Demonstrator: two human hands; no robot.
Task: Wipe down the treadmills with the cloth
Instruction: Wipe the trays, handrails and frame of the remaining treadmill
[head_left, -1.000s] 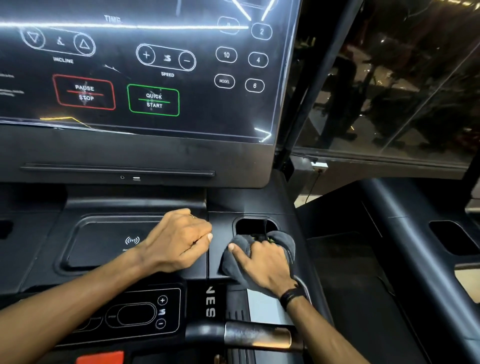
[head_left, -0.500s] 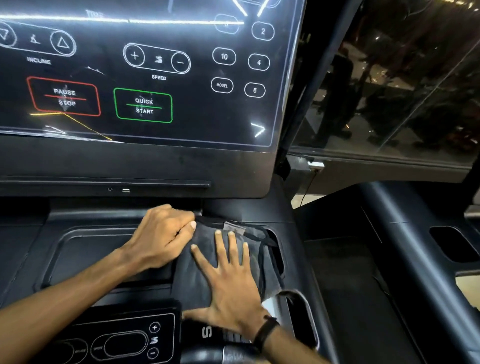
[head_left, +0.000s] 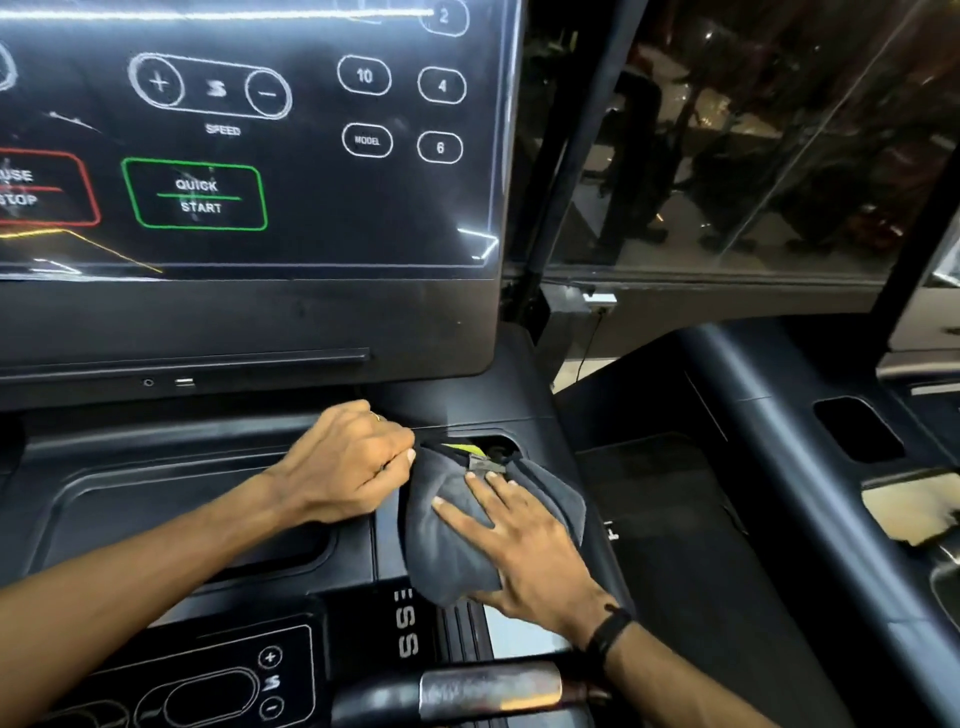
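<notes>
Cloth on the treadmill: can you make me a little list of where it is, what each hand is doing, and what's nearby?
cloth: dark grey cloth spread on the treadmill console, partly over the cup recess
right hand: right hand presses flat on the cloth, fingers straight
left hand: left hand pinches the cloth's upper left edge
above: touchscreen with green QUICK START button

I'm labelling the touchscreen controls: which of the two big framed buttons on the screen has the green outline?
The QUICK START button, right of the red-framed pause/stop button, which the picture's left edge cuts off. It sits below the SPEED control.
</notes>
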